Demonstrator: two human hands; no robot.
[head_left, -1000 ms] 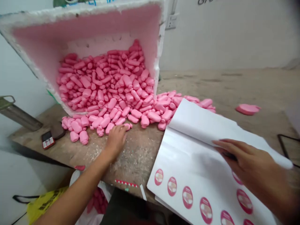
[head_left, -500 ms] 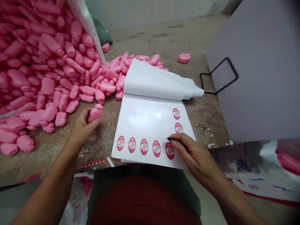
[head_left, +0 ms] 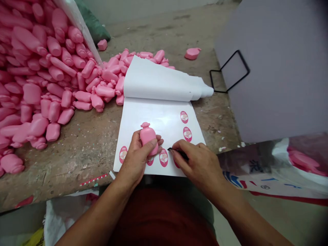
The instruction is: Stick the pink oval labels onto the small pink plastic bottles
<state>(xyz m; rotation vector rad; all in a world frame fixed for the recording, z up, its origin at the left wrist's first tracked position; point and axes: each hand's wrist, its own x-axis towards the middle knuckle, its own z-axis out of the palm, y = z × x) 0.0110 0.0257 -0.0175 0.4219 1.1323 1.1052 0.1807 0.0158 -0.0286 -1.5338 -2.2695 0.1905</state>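
Observation:
My left hand [head_left: 137,153] is closed around a small pink bottle [head_left: 148,136], held upright over the lower part of a white sticker sheet [head_left: 151,112]. In my right hand [head_left: 196,159] is a thin black pointed tool [head_left: 180,153], its tip over the sheet beside an oval pink sticker [head_left: 163,158]. More oval stickers run along the sheet's bottom edge and up its right side; my hands cover some of them. The upper sheets [head_left: 164,82] are folded back in a loose roll.
A large heap of pink bottles [head_left: 33,92] spills from a white sack at the left and behind the sheets. One bottle [head_left: 192,53] lies apart at the back. A grey panel [head_left: 276,75] with a black wire frame [head_left: 229,71] stands at the right.
My left hand has brought the pink bottle from beside the heap to above the sheet. My right hand has shifted slightly left with the tool. The whole view has shifted a little.

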